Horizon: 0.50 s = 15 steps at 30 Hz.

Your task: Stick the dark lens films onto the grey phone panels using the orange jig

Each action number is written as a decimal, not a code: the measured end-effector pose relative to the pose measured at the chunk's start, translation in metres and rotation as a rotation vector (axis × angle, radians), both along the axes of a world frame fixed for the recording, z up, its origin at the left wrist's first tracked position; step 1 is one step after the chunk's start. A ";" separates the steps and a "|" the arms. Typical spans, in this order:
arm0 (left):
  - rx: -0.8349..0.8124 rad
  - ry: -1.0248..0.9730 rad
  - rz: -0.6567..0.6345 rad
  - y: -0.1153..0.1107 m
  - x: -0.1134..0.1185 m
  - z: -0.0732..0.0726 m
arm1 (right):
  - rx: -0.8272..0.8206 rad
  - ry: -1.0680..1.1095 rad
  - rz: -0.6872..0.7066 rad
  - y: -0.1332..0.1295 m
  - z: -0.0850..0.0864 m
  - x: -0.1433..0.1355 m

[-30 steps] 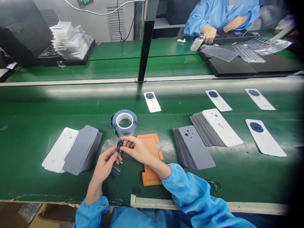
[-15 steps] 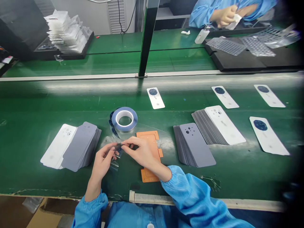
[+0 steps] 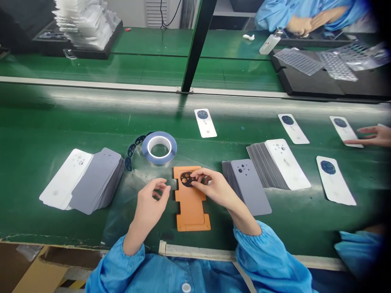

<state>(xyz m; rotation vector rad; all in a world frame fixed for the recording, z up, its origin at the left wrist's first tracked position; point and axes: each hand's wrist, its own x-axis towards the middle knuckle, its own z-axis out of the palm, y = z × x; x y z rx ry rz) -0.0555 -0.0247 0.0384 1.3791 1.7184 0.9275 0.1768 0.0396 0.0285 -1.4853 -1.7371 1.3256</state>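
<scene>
My right hand [image 3: 215, 188] pinches the right edge of a round black adhesive sticker [image 3: 185, 179] with several holes. That sticker is at the upper end of an orange plate-shaped jig [image 3: 190, 207]; whether it lies flat there I cannot tell. Left of the jig, my left hand [image 3: 152, 205] hovers with thumb and fingers apart and nothing between them. Behind it stands a blue-edged roll [image 3: 174, 152], its clear strip carrying round black stickers [image 3: 131, 150] out to the left.
Fanned grey and white phone back panels [image 3: 94, 179] lie at left. On the right are grey panels [image 3: 253, 187] and white panels [image 3: 288, 162]. Single white panels with dark discs [image 3: 208, 127] lie further back. A co-worker's hand [image 3: 374, 135] touches one at far right.
My hands have come apart. The right has carried the black sticker rightward onto the jig, while the left has let go. A co-worker's hand has entered at right.
</scene>
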 end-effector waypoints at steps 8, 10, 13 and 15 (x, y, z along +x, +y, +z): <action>-0.143 -0.112 -0.083 0.031 0.025 -0.030 | 0.187 -0.176 0.021 -0.005 -0.007 0.000; -0.142 -0.103 -0.072 0.033 0.028 -0.031 | 0.191 -0.178 0.017 -0.007 -0.008 0.002; -0.162 -0.075 -0.066 0.034 0.031 -0.032 | 0.194 -0.177 0.002 -0.009 -0.011 0.001; -0.174 -0.054 -0.064 0.036 0.032 -0.031 | 0.198 -0.173 0.000 -0.009 -0.011 0.000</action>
